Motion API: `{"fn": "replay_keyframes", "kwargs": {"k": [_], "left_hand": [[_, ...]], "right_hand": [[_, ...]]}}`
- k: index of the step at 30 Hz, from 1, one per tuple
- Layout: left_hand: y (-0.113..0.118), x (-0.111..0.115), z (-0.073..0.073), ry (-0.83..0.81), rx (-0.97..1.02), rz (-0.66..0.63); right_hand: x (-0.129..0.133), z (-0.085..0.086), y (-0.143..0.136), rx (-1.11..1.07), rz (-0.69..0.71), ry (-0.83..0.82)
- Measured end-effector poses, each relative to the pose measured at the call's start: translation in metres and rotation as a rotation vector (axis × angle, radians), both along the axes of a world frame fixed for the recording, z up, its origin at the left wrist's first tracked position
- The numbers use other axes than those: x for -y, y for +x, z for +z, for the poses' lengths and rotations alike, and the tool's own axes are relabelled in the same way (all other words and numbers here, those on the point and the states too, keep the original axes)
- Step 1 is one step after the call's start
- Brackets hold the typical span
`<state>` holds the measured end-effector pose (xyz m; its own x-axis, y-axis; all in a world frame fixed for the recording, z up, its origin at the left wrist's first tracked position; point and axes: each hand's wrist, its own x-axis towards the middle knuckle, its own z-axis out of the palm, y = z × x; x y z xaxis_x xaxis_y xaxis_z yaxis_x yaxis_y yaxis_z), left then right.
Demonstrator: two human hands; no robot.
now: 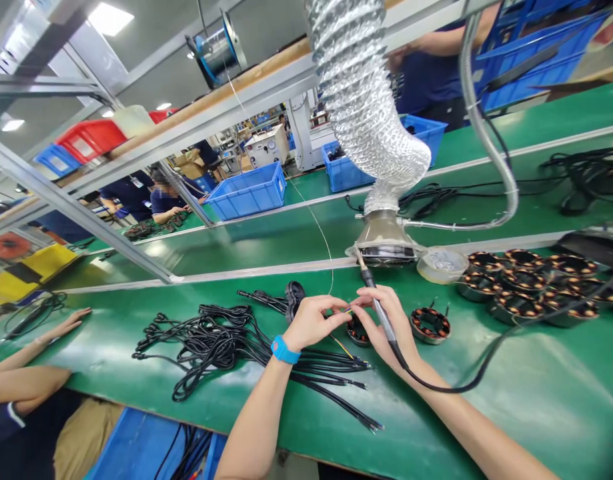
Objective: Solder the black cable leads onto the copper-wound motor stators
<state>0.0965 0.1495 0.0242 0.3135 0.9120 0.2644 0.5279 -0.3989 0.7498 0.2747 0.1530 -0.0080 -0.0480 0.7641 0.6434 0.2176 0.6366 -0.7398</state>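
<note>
My right hand (395,327) is closed around a soldering iron (381,313), its tip pointing up towards the fume hood (386,235). Thumb and finger of that hand also meet my left fingertips. My left hand (311,321), with a blue wristband (285,351), pinches a thin wire whose end is mostly hidden by the fingers. Partly covered beneath both hands is a motor stator (357,331) with copper windings. A second stator (431,325) lies right of my right hand. Black cables (211,343) spread left of and under my left wrist, their stripped ends towards me.
Many stators (521,283) are grouped at the right, beside a round plastic tub (442,265). A silver duct (356,100) hangs above the hood. The iron's cord (466,387) loops right. A co-worker's hand (69,325) rests on the green bench at left. Blue bins (251,192) stand behind.
</note>
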Motion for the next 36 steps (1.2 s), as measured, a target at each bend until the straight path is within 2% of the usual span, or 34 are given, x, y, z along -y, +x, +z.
{"fn": "replay_keyframes", "kwargs": {"k": [5, 10, 13, 17, 19, 22, 25, 30, 36], "left_hand": [[0.007, 0.002, -0.007, 0.095, 0.028, 0.050], [0.007, 0.002, -0.009, -0.087, 0.207, 0.055], [0.007, 0.000, -0.011, -0.198, 0.352, 0.061], [0.007, -0.003, -0.015, -0.267, 0.502, 0.106], [0.006, -0.005, -0.016, -0.285, 0.532, 0.106], [0.006, -0.004, -0.016, -0.316, 0.506, 0.115], [0.007, -0.003, -0.015, -0.324, 0.454, 0.125], [0.007, -0.002, -0.014, -0.271, 0.393, 0.075], [0.007, 0.003, -0.009, -0.212, 0.214, 0.042]], "right_hand": [[0.001, -0.007, 0.002, -0.056, -0.002, -0.070], [0.003, -0.006, 0.001, -0.122, 0.053, -0.098], [0.004, -0.007, -0.001, -0.121, 0.014, -0.106], [0.007, -0.008, -0.003, -0.145, -0.022, -0.146], [0.010, -0.005, -0.003, -0.077, -0.069, -0.091], [0.015, 0.003, -0.003, 0.047, -0.120, 0.076], [0.019, 0.007, -0.006, 0.086, -0.035, 0.170], [0.020, 0.004, -0.017, 0.116, 0.097, 0.233], [0.019, 0.003, -0.019, 0.104, 0.077, 0.225]]}}
